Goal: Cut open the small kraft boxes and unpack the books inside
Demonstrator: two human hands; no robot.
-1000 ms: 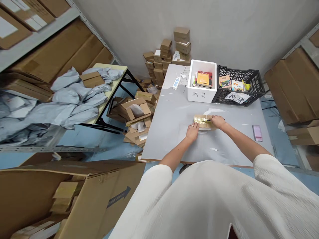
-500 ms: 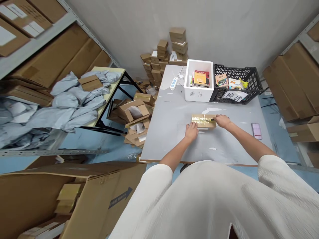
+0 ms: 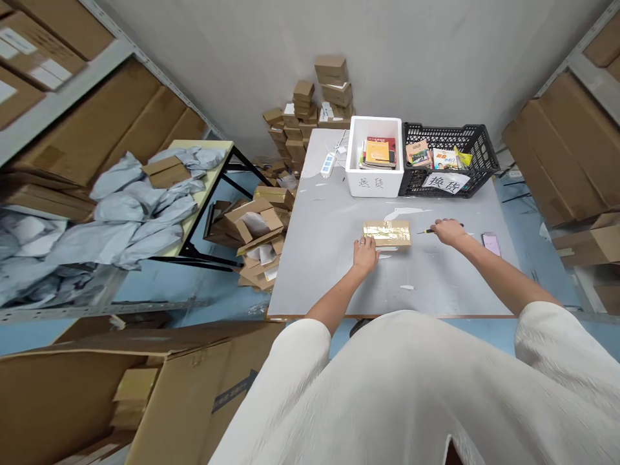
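A small brown cardboard box (image 3: 398, 236) with shiny yellowish tape along its top lies on the grey table (image 3: 320, 258). My left hand (image 3: 366, 254) rests on the box's left end, its fingers over the near left corner. To the right of the box, my right hand (image 3: 448, 232) is closed round a thin dark-handled tool (image 3: 428, 230), whose narrow tip points left at the box without touching it. A phone (image 3: 491, 243) with a pinkish screen lies right of that hand.
Behind the box stand a white foam bin (image 3: 375, 188) with books and a black crate (image 3: 409, 184) with packets. A power strip (image 3: 328, 165) lies at the back left. Grey parcels (image 3: 116, 236) cover a side table; opened boxes (image 3: 256, 223) are heaped beside it.
My right hand has drawn back rightward with the tool, off the box. My left hand remains on the box. The whole view has shifted slightly.
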